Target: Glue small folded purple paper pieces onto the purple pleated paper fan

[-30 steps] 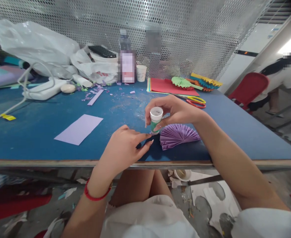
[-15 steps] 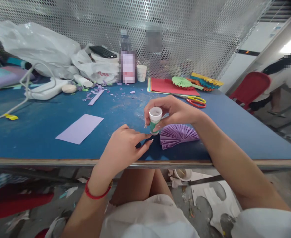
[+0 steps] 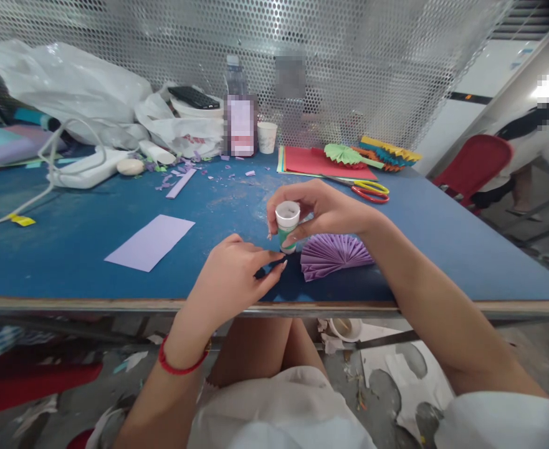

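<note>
A small white cup with a green band is gripped between the thumb and fingers of my right hand, low over the blue table. Its opening faces up. My left hand is beside the cup's base, thumb and index finger apart, and nothing shows between them. Just right of the cup lies a purple pleated paper fan, partly behind my right wrist. A flat lilac paper sheet rests on the table to the left.
Scissors lie behind my right hand, near stacked coloured paper and folded fans. A phone, paper cup, plastic bags and a white cabled device stand along the back. Someone sits far right.
My right hand has shifted slightly left with the cup. My left hand has hardly moved.
</note>
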`<state>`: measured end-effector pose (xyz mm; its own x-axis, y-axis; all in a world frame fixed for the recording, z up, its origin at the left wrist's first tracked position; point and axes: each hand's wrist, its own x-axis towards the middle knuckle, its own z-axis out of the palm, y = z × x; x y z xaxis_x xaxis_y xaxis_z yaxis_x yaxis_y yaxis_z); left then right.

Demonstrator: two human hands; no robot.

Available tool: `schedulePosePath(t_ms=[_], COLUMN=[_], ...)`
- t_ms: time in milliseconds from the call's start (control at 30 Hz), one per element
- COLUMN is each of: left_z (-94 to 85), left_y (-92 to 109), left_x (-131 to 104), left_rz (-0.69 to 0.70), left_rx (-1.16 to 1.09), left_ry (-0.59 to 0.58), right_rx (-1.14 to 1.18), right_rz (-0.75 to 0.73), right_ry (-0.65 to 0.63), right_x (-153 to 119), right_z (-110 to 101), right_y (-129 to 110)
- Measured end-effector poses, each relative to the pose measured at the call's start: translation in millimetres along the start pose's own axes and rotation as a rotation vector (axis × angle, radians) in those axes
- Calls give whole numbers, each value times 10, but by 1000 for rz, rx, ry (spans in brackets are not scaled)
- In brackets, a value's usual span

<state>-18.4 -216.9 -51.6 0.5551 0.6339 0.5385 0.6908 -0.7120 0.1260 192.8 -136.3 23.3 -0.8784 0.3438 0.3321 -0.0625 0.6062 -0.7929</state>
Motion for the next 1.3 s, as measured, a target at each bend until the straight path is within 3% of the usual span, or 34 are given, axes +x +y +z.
schedulePosePath(t_ms=[200,333,433,533,667,833,1100,1300], left_z=[1,-27,-64,-95,-124,-142,-149,-170], left_y=[-11,0,27,42,19,-11,14,24], left_x=[6,18,38,52,54,53,65,73], left_rz=[-19,-71,-182,-355,-495,-559,-561,-551], left_rx=[-23,-59,-117,-260,-531,-703,-718,-725], left_ry=[-31,-44,-10,100,166,93,71,43], right_rx=[-24,-26,8,67,51,34,-37,-25], right_rz=[26,-55,-162,-270,-291,-290,-253,-209], right_ry=[-48,15,100,152,145,156,144,60], right_x=[-30,-71,-86,-75,-46,-39,-49,-53], right_z=[-35,-91,-128,-120,-43,27,63,66], right_y=[-27,-57,-77,-81,-95,-147,-190,-211])
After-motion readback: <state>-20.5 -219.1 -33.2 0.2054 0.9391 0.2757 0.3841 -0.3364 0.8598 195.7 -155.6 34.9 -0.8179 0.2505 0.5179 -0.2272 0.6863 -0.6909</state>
